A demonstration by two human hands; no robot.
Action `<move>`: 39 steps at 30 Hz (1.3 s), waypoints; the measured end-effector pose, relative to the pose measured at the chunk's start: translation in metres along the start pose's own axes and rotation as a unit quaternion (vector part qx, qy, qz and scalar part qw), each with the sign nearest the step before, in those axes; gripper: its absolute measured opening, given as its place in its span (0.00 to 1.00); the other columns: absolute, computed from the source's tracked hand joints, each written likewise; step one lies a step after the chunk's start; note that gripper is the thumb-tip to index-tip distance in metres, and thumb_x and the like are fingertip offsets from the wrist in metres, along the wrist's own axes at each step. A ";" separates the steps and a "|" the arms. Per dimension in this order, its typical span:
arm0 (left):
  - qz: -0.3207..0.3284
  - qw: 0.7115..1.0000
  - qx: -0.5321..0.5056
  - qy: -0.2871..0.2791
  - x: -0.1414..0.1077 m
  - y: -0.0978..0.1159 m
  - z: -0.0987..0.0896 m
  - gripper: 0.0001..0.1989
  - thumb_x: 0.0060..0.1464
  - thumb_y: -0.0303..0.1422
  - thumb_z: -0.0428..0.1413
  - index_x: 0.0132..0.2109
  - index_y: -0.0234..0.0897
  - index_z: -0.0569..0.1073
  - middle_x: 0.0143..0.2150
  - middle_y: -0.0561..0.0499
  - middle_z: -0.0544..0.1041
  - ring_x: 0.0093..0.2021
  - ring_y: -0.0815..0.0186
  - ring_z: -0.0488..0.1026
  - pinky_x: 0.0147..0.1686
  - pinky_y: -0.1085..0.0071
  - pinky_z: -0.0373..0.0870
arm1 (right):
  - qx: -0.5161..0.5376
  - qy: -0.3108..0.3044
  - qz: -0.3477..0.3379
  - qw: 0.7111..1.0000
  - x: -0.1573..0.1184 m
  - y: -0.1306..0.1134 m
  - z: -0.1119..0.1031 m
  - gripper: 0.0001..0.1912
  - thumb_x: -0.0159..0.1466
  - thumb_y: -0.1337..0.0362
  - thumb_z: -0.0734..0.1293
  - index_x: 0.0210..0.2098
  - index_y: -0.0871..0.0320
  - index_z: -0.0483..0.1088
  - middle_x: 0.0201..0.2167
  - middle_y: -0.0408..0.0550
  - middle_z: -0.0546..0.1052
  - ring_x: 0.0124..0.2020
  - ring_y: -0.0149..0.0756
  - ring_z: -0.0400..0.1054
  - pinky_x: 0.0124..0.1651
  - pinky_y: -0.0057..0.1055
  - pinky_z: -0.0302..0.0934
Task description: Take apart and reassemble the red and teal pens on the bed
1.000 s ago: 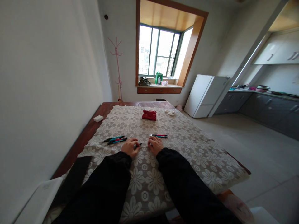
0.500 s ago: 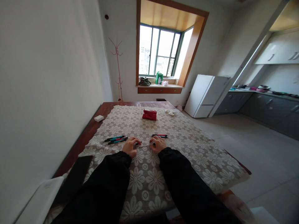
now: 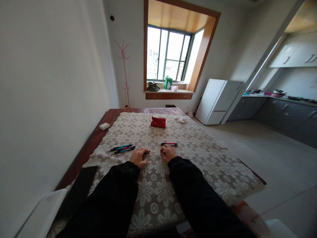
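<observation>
My left hand rests low over the flowered tablecloth, its fingers closed round a dark pen whose tip pokes out. Facing it, my right hand has thumb and fingers pinched together on a small dark end, mostly hidden. A thin pale stick, perhaps a pen refill, spans the gap between both hands. Several blue, black and red pens lie left of my left hand. Just beyond my right hand is a small group of red and black pens.
A red pouch sits farther up the table, with crumpled white scraps to its right. A white box is at the left edge. Nearer me lie a dark flat slab and a white object.
The gap between my hands has narrowed slightly, and less of the pale stick shows. My right fingertips have shifted a little to the right. The pens on the cloth have not moved.
</observation>
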State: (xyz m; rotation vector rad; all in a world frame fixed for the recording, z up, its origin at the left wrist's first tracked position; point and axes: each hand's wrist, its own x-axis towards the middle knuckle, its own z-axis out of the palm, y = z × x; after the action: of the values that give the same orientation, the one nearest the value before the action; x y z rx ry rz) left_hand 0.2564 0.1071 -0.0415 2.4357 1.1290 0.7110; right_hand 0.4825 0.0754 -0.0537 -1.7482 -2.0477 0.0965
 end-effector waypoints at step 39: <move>-0.060 0.998 -0.015 0.020 0.002 -0.012 0.004 0.21 0.44 0.15 0.46 0.41 0.39 0.74 0.34 0.50 0.73 0.37 0.66 0.71 0.42 0.71 0.66 | 0.017 -0.029 -0.080 0.996 -0.002 -0.013 0.000 0.02 0.59 0.66 0.66 0.34 0.55 0.71 0.37 0.46 0.71 0.44 0.38 0.60 0.46 0.34 0.53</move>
State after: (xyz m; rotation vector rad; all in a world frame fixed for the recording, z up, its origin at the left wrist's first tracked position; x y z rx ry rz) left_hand 0.2525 0.1155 -0.0506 2.3158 1.2588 0.7356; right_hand 0.4703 0.0712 -0.0503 -1.5716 -2.2061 0.1340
